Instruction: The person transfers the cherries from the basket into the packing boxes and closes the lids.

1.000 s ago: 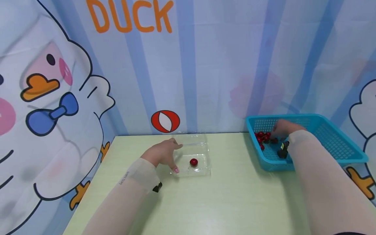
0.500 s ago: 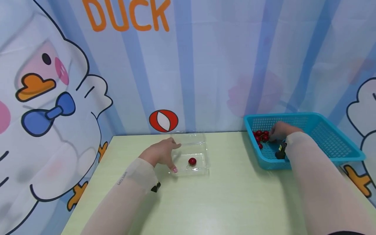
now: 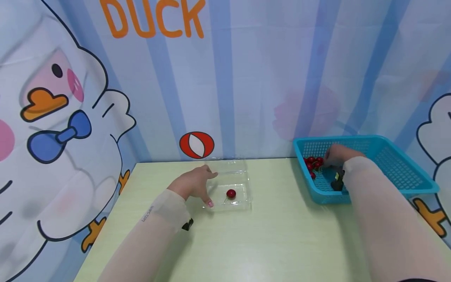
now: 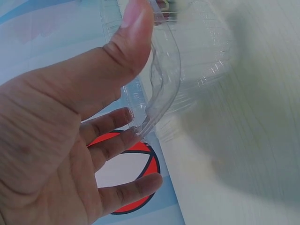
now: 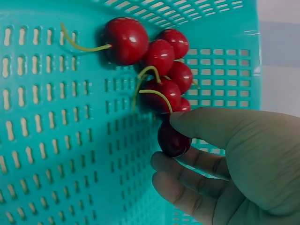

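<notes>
My left hand (image 3: 192,183) is at the left side of a clear plastic clamshell box (image 3: 239,178), lid folded back. In the left wrist view its fingers are spread and fairly straight, thumb and fingertips along the box's rim (image 4: 168,70). One red cherry (image 3: 231,194) with a stem lies inside the box. Over at the right, my right hand (image 3: 338,154) reaches into a turquoise plastic basket (image 3: 324,198). Between thumb and fingers it pinches a dark red cherry (image 5: 172,143). Several brighter cherries (image 5: 125,41) with green stems cluster just beyond, against the basket wall.
Both things stand on a pale wooden table (image 3: 267,243), box near the middle and basket at the back right. A printed duck curtain (image 3: 253,78) hangs right behind the table's back edge. A black wrist camera (image 3: 337,182) hangs under the right wrist, inside the basket.
The head view has shifted slightly. A dark cherry that showed below my right fingers one second ago is now hidden in the head view. My left hand stays at the box.
</notes>
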Action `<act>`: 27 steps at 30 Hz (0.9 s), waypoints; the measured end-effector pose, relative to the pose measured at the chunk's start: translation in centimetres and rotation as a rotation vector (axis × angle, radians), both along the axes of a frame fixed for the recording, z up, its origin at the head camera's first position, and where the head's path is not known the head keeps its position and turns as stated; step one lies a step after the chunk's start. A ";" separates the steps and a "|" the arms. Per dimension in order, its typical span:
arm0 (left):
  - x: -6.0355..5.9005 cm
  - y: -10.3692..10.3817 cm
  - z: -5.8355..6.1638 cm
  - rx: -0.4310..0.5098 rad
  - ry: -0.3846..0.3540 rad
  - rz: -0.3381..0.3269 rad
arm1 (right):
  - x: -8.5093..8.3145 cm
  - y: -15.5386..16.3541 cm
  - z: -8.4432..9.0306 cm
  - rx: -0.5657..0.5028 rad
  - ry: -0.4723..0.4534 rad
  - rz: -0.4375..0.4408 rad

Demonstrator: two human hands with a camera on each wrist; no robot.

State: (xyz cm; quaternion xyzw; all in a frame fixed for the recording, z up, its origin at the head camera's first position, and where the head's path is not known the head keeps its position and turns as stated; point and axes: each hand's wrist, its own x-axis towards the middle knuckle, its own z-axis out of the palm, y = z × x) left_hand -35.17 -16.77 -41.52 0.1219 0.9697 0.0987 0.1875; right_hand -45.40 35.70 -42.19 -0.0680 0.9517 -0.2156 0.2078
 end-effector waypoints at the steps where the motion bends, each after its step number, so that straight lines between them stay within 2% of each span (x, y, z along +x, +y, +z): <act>1: -0.1 0.0 0.0 -0.001 -0.001 0.001 | 0.0 0.0 0.2 -0.010 0.001 -0.002; 8: -0.3 0.0 -0.1 -0.004 -0.009 0.014 | -0.1 -0.3 2.3 -0.031 0.038 0.012; 14: -0.2 0.1 0.0 0.004 -0.018 0.021 | 0.2 -1.9 4.7 -0.032 0.151 0.032; 21: -0.2 0.1 0.2 -0.005 -0.015 0.024 | 1.4 -6.0 8.1 0.105 0.298 0.104; 27: 0.2 0.2 0.3 0.006 -0.008 0.019 | 2.4 -10.5 10.0 0.151 0.357 0.171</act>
